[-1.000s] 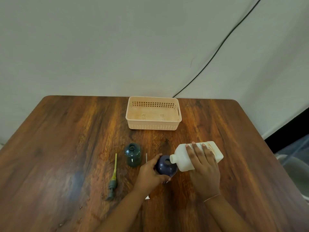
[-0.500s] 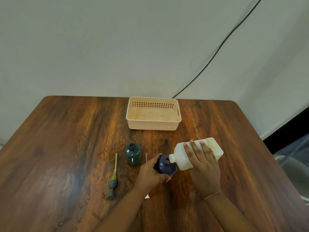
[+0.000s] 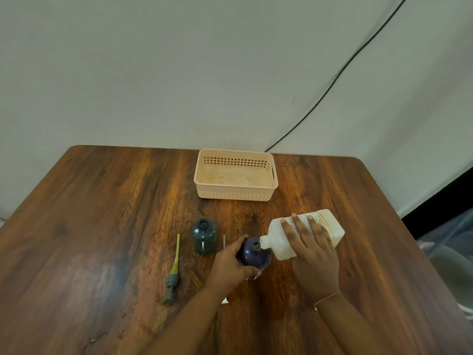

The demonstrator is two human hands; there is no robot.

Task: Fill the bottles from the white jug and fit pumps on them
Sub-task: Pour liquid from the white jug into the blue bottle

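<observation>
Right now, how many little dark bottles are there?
2. The green bottle stands beside the pump; the blue bottle is in the left hand, under the white jug. None seems hidden.

We take the basket (image 3: 235, 198) as our mark; it sits on the table (image 3: 102, 213) near the far edge. In front of it, slightly left, the first bottle (image 3: 204, 237) stands upright. Further left lies a pump (image 3: 174, 272), flat, its tube pointing towards the far edge. In front of the basket and nearer to us, our left hand (image 3: 230, 265) holds the second bottle (image 3: 256, 254). To the front right of the basket, our right hand (image 3: 312, 252) tilts the jug (image 3: 279, 242), its spout at that bottle's mouth.
</observation>
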